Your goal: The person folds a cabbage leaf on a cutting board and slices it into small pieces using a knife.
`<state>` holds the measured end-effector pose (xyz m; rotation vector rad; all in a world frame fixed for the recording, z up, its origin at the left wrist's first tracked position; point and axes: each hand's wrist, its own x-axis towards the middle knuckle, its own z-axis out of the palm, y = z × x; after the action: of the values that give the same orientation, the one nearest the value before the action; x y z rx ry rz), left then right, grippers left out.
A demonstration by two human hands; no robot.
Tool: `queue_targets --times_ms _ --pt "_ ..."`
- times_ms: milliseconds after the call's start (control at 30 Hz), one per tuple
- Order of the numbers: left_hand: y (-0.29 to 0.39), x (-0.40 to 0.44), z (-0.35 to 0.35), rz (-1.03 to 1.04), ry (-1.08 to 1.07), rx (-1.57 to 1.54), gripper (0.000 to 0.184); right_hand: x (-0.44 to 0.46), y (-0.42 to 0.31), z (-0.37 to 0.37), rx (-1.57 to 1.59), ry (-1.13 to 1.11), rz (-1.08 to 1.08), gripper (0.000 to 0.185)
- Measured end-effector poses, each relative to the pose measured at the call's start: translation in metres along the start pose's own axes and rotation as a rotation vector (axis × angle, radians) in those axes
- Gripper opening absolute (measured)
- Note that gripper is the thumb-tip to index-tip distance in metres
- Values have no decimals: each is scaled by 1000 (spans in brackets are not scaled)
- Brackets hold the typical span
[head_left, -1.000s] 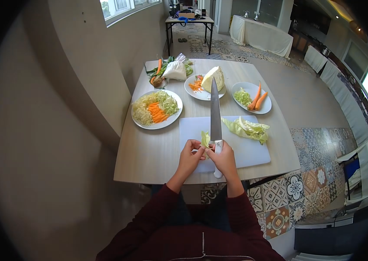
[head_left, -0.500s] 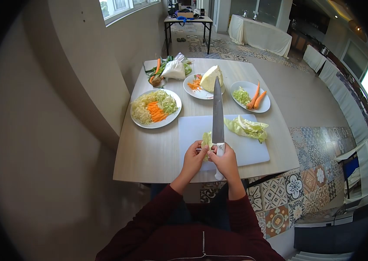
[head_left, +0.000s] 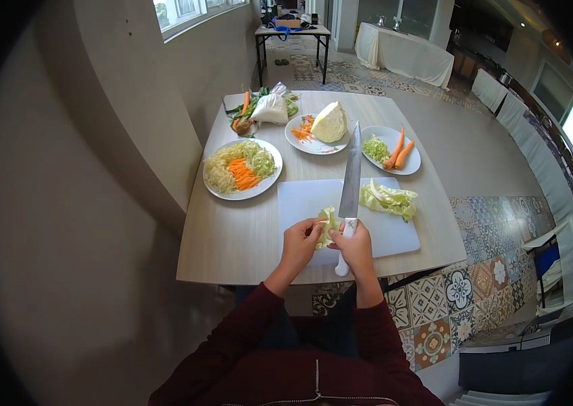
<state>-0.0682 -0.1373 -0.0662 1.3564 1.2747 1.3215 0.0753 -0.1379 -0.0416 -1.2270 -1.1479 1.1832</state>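
Note:
My right hand (head_left: pixel 354 245) is closed round the white handle of a large knife (head_left: pixel 351 183), whose blade points up and away from me. Its fingertips also touch a pale green cabbage leaf (head_left: pixel 326 228). The fingers of my left hand (head_left: pixel 301 241) pinch that leaf from the left side. Both hands are over the near part of a white cutting board (head_left: pixel 300 197). A larger bunch of cabbage leaves (head_left: pixel 389 201) lies on the board, right of the blade.
On the table (head_left: pixel 212 247) are a plate (head_left: pixel 242 195) of shredded vegetables, a plate (head_left: pixel 318 150) with a cabbage piece and carrot shreds, a plate (head_left: pixel 408 170) with carrots and shredded greens, and a white bag (head_left: pixel 271 109) beside vegetables at the back left.
The knife's blade has tilted to the right. The cabbage leaf has shifted slightly right and shows more openly between my hands, which have also moved a little right.

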Motion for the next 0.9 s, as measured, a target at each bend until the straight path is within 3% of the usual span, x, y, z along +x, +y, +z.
queue_targets --times_ms 300,433,600,833,900 --pt "30 17 -14 57 -51 -12 25 11 -11 -6 62 -43 -114 26" --pt "17 24 -28 103 -178 340 22 15 10 -15 -258 3 26 24" --pt "27 40 -53 132 -415 527 17 26 35 -21 -144 62 1 22" --pt "25 63 -69 227 -434 641 14 40 22 -28 -274 127 101 25" --pt "21 63 -67 272 -372 674 13 45 28 -33 -314 56 101 27"
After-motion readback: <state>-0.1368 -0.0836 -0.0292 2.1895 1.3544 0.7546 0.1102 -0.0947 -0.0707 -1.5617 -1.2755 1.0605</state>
